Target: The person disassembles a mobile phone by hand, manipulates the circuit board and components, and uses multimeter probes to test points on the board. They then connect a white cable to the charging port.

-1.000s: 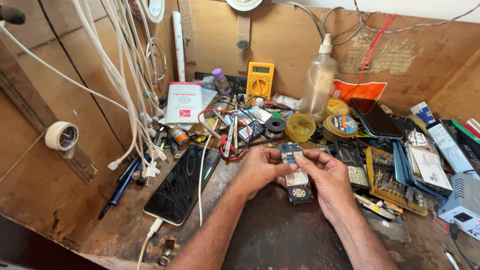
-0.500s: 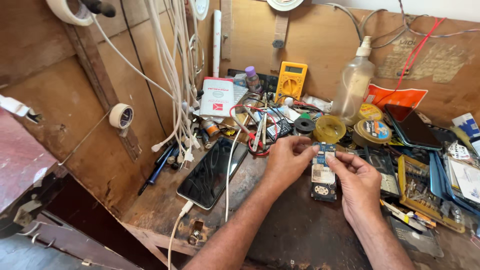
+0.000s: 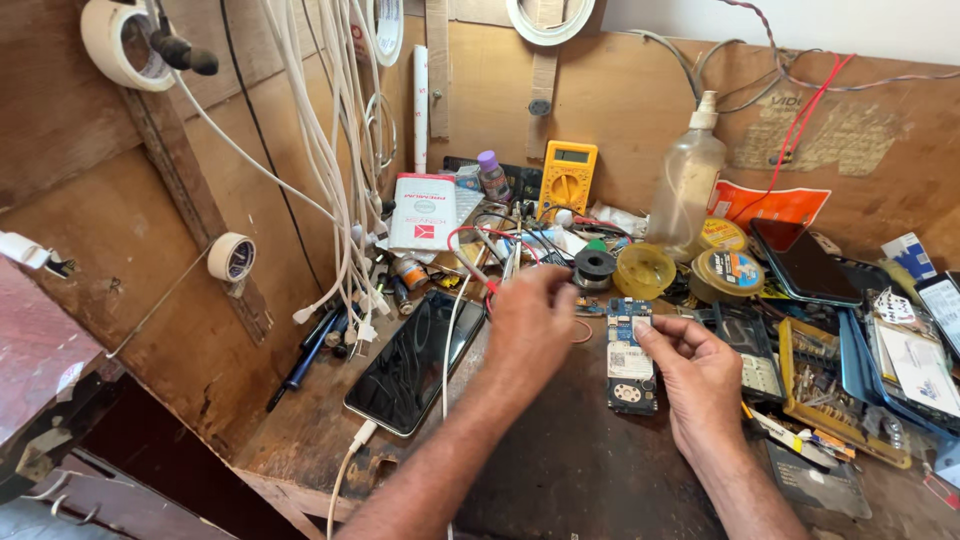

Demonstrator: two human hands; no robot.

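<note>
We work at a cluttered wooden surface [image 3: 330,420] backed by plywood walls hung with white cables [image 3: 340,150] and rolls of tape. A black smartphone [image 3: 418,362] lies face up at the left, plugged into a white lead, well apart from the clear squeeze bottle [image 3: 688,190] and yellow multimeter [image 3: 567,178] standing at the back. Between our hands lies a phone circuit board [image 3: 630,356], blue at the top with a white label and dark parts lower down, flat on the dark mat. Our left hand [image 3: 532,325] hovers just beside the board's upper left corner, fingers curled loosely toward the red wires, holding nothing we can make out. Our right hand [image 3: 702,380] pinches thumb and forefinger together at the board's upper right edge, on a small pale sliver too tiny to name. We judge the board light, stiff and fragile; it is best taken by its bare long edges, never by the components.
</note>
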